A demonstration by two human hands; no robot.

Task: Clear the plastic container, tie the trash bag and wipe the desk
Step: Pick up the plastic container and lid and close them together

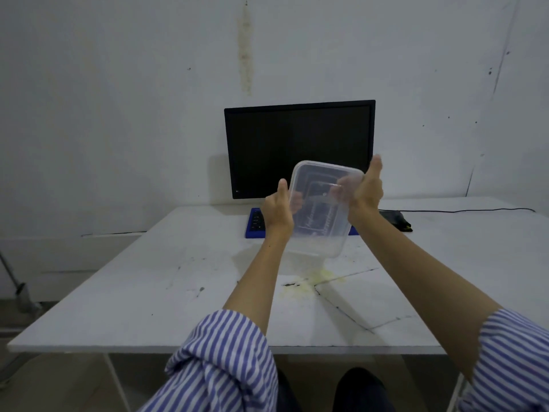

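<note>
Both hands (277, 211) grip the plastic container (322, 209) (tilted).

clear glossy plastic container (322, 209), matt scuffed white desk (118, 292)

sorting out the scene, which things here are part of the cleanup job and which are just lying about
Part of the job:
plastic container, held by the left hand and right hand
yellowish spill
desk

Just lying about:
monitor
blue keyboard
black pouch
cable
</note>
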